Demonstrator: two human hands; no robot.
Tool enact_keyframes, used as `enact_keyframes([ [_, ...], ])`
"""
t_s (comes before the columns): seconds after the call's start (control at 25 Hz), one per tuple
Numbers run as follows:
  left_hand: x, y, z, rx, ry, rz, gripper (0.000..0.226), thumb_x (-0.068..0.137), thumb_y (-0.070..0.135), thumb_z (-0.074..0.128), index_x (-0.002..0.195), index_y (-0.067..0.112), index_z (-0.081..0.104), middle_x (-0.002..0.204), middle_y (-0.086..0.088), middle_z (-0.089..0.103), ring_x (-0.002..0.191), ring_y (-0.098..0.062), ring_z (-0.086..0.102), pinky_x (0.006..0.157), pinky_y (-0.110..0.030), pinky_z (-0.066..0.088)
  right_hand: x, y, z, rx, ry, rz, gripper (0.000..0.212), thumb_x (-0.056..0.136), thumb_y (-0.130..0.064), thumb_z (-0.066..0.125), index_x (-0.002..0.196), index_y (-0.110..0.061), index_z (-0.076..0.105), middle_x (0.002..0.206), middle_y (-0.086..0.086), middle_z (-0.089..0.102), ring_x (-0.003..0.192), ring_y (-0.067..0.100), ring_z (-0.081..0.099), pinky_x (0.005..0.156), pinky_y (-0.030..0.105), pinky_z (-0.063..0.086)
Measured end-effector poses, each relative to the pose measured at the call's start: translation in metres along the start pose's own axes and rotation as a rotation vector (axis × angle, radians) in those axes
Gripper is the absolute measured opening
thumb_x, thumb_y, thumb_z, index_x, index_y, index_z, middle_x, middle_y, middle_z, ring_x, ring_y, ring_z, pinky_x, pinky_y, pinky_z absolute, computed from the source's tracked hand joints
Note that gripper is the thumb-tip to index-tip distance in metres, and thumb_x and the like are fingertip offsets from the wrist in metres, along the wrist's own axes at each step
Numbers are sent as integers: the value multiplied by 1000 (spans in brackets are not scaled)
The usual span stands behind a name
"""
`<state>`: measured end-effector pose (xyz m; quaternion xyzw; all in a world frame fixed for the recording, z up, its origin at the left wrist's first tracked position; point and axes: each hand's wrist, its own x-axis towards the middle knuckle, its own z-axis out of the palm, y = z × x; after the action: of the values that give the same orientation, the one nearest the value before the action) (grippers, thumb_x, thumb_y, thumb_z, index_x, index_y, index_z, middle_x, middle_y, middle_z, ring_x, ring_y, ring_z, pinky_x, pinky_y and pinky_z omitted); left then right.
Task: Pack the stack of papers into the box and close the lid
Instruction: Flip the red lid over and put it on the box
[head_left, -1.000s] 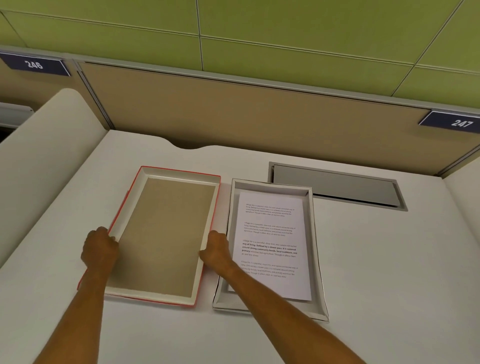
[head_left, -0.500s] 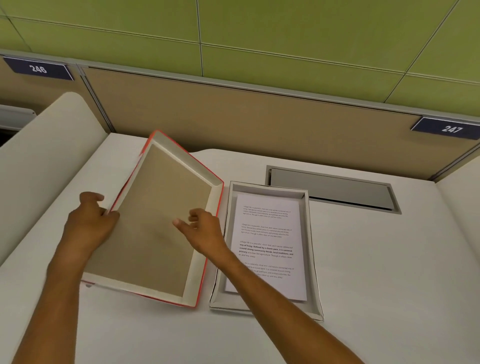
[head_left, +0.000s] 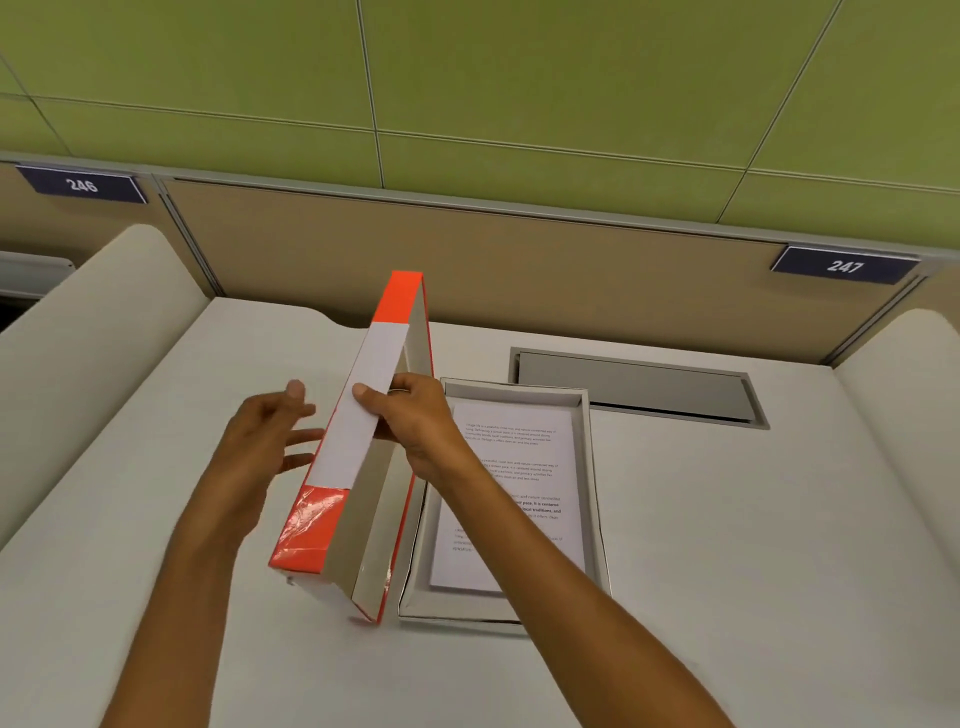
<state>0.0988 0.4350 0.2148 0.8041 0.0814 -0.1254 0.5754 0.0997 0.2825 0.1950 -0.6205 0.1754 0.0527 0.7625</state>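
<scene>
While the lid (head_left: 358, 452) stands on edge, tipped up nearly vertical on the worktop (head_left: 727, 545), the two hands flank it. Furthest left, the left hand (head_left: 265, 441) is open, fingers spread loosely; whether they touch the lid's orange outer face I cannot tell from here. Next comes the lid itself: orange at both ends of its upturned side wall, with a white strip along the middle, its lower corner resting on the worktop just beside the box (head_left: 592, 467). Its hollow inner side faces right. The right hand (head_left: 415, 421) grips the lid's upper edge, thumb lying on the white strip and fingers curled around inside. Right of the lid sits the open box, flat on the worktop, with the papers (head_left: 524, 452) lying inside it, printed text showing; the right forearm crosses above them. Beyond the box, a grey hatch (head_left: 639, 387) is set into the worktop.
</scene>
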Motion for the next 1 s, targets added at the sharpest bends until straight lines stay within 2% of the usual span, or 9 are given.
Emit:
enact_keyframes([
  [0.12,27,-46,14,72,17,-143,63,96,51,42,133,1,48,135,-21,57,117,-40,58,95,-49,46,-9,-7,-8,34,17,22,36,90,-14,66,122,-1,56,132,14,62,116,31,64,96,43,54],
  [0.24,36,-82,28,167,-16,-293,61,99,45,38,127,-8,53,124,-32,61,114,-44,60,96,-51,48,-24,-23,-30,121,-7,33,39,90,-11,66,125,0,55,130,14,62,115,32,63,100,45,52],
  [0.36,34,-104,26,-88,-233,-403,67,93,62,34,112,5,65,90,-15,76,80,-28,73,69,-38,56,-39,-32,-72,225,-63,-2,37,89,-9,67,124,0,58,118,15,68,102,26,68,94,39,56],
  [0.4,34,-108,27,-184,-279,-411,70,90,66,36,112,8,66,93,-14,77,81,-28,73,69,-39,56,-43,-32,-88,238,-69,-27,35,88,-10,68,122,-2,60,113,15,70,97,25,68,93,39,56],
  [0.56,34,-105,47,-201,-267,-267,54,93,62,38,121,25,66,111,-7,76,103,-30,70,83,-45,55,-59,-18,-160,7,133,-131,46,82,-34,75,121,-15,62,107,7,76,95,21,73,90,40,58],
  [0.72,24,-93,85,32,-264,-48,54,91,65,36,133,36,56,124,1,68,107,-23,68,93,-42,53,-62,49,-218,-307,379,-146,47,88,-63,51,114,-26,65,104,-2,75,90,16,74,84,39,61],
  [0.8,22,-94,106,176,-254,29,55,94,61,31,143,38,42,131,3,60,112,-26,64,99,-44,48,-58,86,-237,-409,454,-92,52,95,-61,36,108,-18,61,95,6,74,81,18,74,75,33,62],
  [0.88,20,-96,123,304,-233,71,56,98,54,27,150,33,33,127,-2,60,109,-29,64,97,-43,48,-57,112,-246,-464,482,-58,47,100,-49,28,90,-14,58,75,9,69,63,15,68,58,17,56],
  [1.0,36,-118,133,477,-209,130,68,93,62,19,154,32,23,113,-10,69,87,-20,66,87,-39,55,-53,132,-251,-469,495,-30,43,102,-41,28,74,-20,53,59,0,56,48,7,55,45,9,46],
])
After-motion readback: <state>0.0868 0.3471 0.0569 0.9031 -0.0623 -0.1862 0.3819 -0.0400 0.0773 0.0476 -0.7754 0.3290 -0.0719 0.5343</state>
